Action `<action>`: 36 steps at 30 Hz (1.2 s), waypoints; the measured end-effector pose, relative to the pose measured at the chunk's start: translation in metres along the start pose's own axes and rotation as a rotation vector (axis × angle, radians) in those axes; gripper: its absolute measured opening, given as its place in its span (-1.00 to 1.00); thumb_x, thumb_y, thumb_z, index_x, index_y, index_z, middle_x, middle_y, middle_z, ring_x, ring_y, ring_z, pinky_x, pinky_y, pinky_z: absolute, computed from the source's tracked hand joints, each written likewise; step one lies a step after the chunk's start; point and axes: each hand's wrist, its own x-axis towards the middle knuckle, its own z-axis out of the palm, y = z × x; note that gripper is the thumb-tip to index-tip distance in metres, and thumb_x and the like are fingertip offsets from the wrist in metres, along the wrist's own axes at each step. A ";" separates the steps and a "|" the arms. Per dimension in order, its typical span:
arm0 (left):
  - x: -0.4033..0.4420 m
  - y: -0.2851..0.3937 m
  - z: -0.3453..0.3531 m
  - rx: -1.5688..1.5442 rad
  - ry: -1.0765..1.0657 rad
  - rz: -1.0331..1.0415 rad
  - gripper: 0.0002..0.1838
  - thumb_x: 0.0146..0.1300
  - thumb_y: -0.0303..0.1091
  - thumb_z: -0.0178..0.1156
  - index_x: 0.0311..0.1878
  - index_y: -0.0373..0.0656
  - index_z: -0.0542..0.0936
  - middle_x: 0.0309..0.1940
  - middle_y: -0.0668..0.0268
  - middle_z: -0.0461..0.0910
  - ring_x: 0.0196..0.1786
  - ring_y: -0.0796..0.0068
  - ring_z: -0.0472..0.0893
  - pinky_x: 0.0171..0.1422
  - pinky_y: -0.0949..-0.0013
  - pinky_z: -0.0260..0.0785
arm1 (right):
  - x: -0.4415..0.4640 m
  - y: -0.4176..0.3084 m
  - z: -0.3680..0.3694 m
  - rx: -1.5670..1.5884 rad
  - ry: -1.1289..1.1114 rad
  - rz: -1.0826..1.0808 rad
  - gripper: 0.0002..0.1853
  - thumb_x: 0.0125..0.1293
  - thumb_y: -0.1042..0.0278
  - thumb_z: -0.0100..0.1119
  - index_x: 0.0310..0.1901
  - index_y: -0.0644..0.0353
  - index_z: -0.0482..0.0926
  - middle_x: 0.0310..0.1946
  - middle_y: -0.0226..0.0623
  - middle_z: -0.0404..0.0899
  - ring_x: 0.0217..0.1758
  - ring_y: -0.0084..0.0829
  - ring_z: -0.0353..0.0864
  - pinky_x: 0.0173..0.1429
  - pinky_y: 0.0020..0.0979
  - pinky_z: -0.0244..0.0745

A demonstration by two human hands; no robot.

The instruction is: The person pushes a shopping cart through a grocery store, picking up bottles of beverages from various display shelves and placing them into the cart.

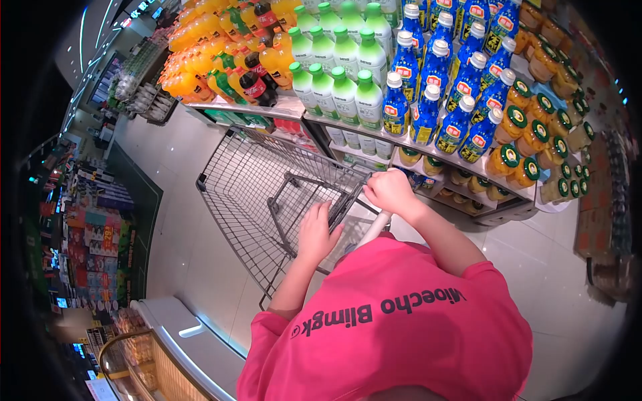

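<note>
A metal-wire shopping cart stands tilted across the view, and nothing shows inside its basket. My right hand is wrapped round the far end of the cart's pale handle. My left hand is off the handle, over the near end of the basket. Its fingers are stretched out with the thumb apart, and it holds nothing. Beyond the right hand, blue bottles with white caps and green-capped white bottles stand in rows on a shelf.
Orange drink bottles and dark cola bottles fill the shelf's left part. Green-lidded jars stand on the right. A glass-fronted display case is at lower left, with pale floor tiles around the cart.
</note>
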 end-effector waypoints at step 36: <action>0.010 -0.046 0.021 -0.390 -0.259 -0.358 -0.51 0.10 -0.18 0.29 0.05 -0.28 0.50 -0.38 0.15 0.62 -0.36 0.38 0.60 -0.20 0.36 0.43 | 0.018 -0.006 0.010 0.089 0.077 -0.014 -0.71 0.11 0.22 0.07 -0.66 0.17 0.56 -0.62 -0.29 0.54 -0.50 -0.21 0.56 -0.31 -0.21 0.41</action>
